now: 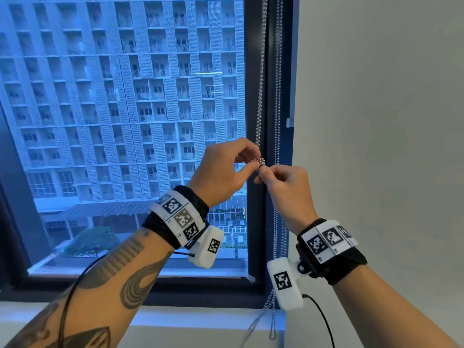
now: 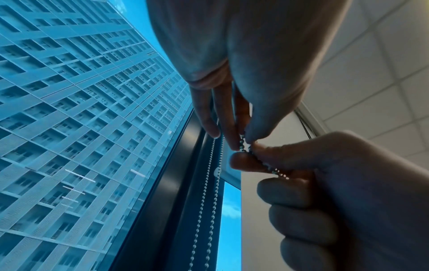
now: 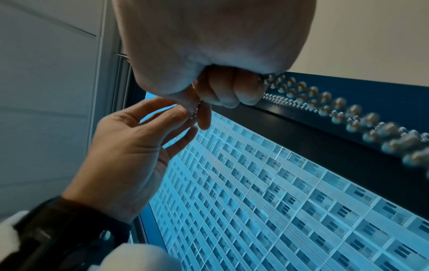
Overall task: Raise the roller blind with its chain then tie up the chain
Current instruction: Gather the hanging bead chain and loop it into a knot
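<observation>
The bead chain hangs along the dark window frame at right of centre in the head view. Its lower run trails onto the window sill at the bottom of the frame. The roller blind itself is not in view; the glass is uncovered.

Both hands meet at a small bunched knot in the chain at mid-frame. The left hand pinches the knot between thumb and forefinger, its other fingers loosely spread. The right hand is curled and pinches the chain just below the knot.

Handling, as a judgement: the chain is light, fully limp and smooth, so the beads are likely to slip. Take hold close to the knot, with fingertips seated between beads.

No legible writing or brand is visible; the wrist bands carry only square coded markers.
</observation>
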Tool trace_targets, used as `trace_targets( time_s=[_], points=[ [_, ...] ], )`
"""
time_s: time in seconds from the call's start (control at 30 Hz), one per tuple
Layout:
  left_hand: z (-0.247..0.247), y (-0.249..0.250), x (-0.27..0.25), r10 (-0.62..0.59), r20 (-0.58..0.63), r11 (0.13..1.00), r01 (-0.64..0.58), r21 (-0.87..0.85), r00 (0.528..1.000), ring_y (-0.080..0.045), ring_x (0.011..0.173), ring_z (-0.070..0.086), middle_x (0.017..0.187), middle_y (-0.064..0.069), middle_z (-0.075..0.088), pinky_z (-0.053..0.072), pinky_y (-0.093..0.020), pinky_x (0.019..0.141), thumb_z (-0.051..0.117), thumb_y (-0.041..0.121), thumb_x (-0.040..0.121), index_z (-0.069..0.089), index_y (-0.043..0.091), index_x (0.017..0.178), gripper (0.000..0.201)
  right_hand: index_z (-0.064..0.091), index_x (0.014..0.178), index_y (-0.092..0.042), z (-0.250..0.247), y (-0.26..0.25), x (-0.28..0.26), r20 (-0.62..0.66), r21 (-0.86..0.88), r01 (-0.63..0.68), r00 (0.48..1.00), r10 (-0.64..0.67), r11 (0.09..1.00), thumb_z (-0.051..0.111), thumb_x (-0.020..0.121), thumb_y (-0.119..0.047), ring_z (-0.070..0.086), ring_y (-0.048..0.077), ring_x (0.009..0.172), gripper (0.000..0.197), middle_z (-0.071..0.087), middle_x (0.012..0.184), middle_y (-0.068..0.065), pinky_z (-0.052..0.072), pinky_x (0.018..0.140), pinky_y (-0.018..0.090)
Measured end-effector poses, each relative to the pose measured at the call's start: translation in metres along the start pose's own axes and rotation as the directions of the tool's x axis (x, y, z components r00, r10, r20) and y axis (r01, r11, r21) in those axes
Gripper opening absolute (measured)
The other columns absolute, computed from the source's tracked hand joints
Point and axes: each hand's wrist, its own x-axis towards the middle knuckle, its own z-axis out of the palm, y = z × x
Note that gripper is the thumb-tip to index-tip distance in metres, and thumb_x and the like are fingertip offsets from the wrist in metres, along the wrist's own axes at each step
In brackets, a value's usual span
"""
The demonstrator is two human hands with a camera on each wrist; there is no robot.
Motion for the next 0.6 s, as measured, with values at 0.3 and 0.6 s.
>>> trace_targets(
  time_s=[0.3, 0.6],
  points=[
    [-0.004, 0.006, 0.009, 0.063, -0.029, 0.998, -0.063, 0.002, 0.998, -0.011, 0.088, 0.073, 0.095, -0.001, 0.076, 0.06, -0.032, 0.09, 0.074, 0.002, 0.087, 0.072, 0.01, 0.108, 0.022, 0.062, 0.083, -0.009, -0.003, -0.012, 0.001, 0.178, 0.2, -0.166, 0.975, 0.131, 0.966, 0.047, 0.108, -0.016, 0.024, 0.01, 0.041, 0.03, 0.032, 0.049, -0.008, 0.023, 0.041, 0.023],
    [-0.006, 0.007, 0.013, 0.032, 0.011, 0.999, -0.031, -0.036, 0.999, -0.007, 0.092, 0.074, 0.095, 0.001, 0.079, 0.057, -0.017, 0.09, 0.08, 0.01, 0.088, 0.077, 0.009, 0.104, 0.017, 0.069, 0.088, -0.005, -0.009, -0.022, 0.002, 0.181, 0.191, -0.201, 0.969, 0.167, 0.961, 0.045, 0.109, -0.015, 0.027, 0.006, 0.038, 0.033, 0.033, 0.051, -0.001, 0.022, 0.04, 0.021]
  ],
)
